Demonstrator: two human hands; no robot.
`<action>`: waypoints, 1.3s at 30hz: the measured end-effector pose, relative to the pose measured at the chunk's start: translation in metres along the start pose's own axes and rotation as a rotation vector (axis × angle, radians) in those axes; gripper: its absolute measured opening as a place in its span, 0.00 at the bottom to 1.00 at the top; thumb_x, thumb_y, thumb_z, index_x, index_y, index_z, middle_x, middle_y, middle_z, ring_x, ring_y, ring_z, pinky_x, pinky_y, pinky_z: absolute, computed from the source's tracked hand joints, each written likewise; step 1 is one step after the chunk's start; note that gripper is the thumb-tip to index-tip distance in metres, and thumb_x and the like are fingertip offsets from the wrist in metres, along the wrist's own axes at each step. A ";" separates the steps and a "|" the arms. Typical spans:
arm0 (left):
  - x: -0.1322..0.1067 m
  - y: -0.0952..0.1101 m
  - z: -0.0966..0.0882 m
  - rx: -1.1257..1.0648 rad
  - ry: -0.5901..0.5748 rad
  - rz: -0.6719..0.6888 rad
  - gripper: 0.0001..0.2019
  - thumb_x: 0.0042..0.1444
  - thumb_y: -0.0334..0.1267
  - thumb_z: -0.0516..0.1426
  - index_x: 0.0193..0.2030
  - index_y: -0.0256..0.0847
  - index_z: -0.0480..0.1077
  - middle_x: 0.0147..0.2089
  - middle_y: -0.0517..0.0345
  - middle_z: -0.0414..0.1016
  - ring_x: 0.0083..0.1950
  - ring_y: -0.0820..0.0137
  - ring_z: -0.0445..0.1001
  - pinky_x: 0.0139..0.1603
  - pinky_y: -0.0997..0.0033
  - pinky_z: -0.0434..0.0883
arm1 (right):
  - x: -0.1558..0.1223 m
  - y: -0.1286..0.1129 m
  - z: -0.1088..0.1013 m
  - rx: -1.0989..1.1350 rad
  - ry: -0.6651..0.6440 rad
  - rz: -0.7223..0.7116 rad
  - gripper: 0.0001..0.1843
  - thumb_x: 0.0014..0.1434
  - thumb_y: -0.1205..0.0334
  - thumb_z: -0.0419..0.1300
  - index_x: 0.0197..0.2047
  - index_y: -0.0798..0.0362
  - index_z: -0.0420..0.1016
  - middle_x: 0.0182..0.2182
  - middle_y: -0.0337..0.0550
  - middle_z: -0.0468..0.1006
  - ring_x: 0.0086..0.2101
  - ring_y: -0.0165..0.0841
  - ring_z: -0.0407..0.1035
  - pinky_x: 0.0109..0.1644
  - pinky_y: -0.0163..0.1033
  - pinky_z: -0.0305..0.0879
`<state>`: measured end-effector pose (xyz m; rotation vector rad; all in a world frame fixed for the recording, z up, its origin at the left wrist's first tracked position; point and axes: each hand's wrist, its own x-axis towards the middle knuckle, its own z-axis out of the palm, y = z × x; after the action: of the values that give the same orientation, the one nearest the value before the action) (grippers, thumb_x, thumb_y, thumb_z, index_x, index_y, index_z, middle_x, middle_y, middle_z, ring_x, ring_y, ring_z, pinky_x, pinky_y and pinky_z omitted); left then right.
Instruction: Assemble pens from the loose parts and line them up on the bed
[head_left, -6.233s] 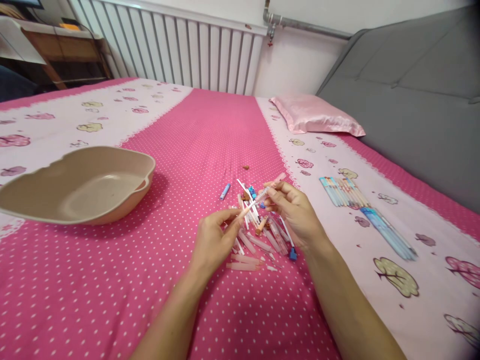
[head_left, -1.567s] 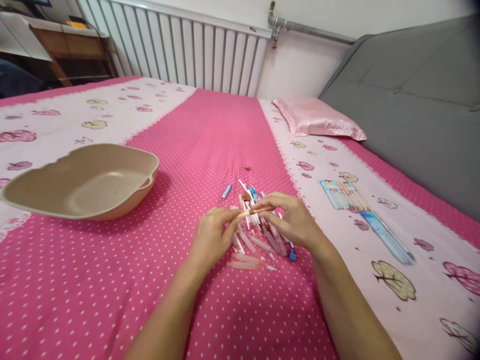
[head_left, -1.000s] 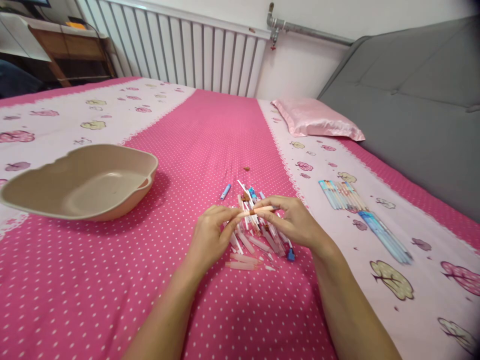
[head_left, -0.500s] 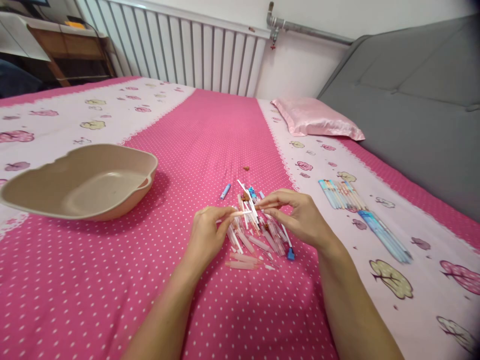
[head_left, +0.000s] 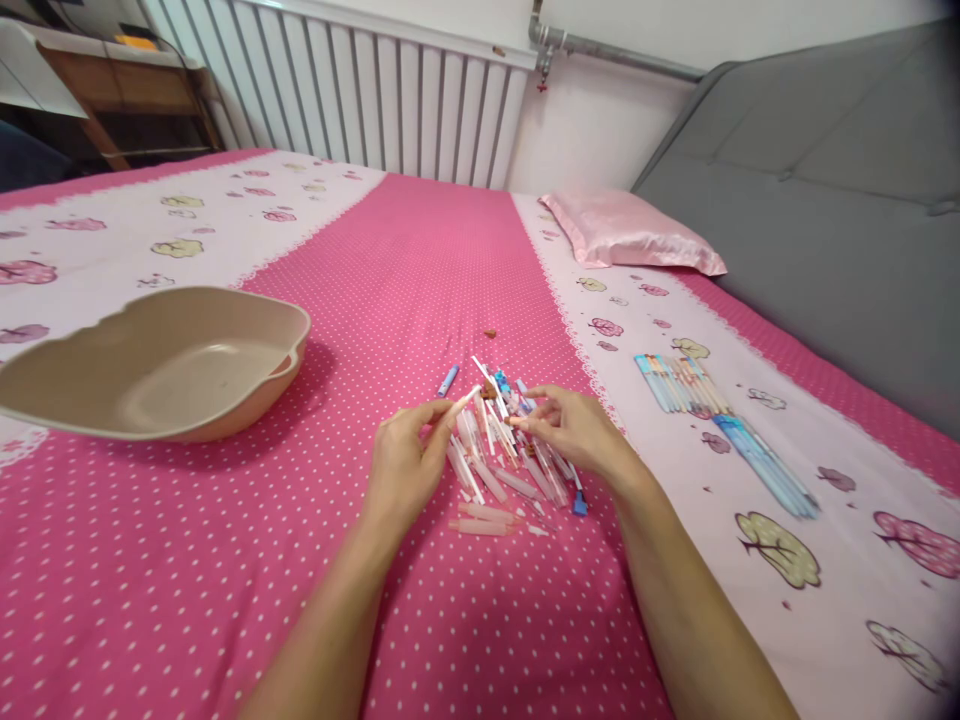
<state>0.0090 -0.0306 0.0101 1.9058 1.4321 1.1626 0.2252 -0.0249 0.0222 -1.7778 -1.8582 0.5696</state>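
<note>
My left hand (head_left: 411,462) pinches a thin white stick-like pen part (head_left: 470,396) between thumb and fingertips, its free end pointing up and right. Across from it, my right hand (head_left: 574,428) hovers over the right side of a pile of pen parts (head_left: 491,460), thumb and index finger apart. I see nothing clearly held there. The pile mixes translucent pinkish tubes, thin white sticks and small blue and brown pieces. A blue cap-like piece (head_left: 580,503) lies at its right edge. A small bluish-purple tube (head_left: 448,380) lies just behind the pile.
A beige plastic basin (head_left: 150,385) stands on the bed at left. To the right, pens lie in a row (head_left: 682,385), with a second bunch of bluish pens (head_left: 765,465) nearer. Farther back are a pink pillow (head_left: 630,232), a grey headboard (head_left: 817,170) and a white radiator (head_left: 352,90).
My left hand has drawn slightly left and up with the white stick, now tilted upward. My right hand has moved apart from it, and its fingers have spread.
</note>
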 end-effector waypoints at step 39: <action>-0.003 0.001 0.002 -0.044 -0.037 0.151 0.11 0.58 0.40 0.55 0.42 0.41 0.77 0.41 0.53 0.81 0.41 0.64 0.78 0.44 0.66 0.71 | -0.005 -0.027 -0.012 1.080 0.113 0.218 0.20 0.47 0.62 0.68 0.42 0.53 0.69 0.35 0.42 0.78 0.34 0.29 0.74 0.37 0.32 0.72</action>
<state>0.0112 -0.0330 0.0086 2.0222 1.2517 1.2103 0.2117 -0.0324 0.0481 -1.1975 -0.9231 1.2219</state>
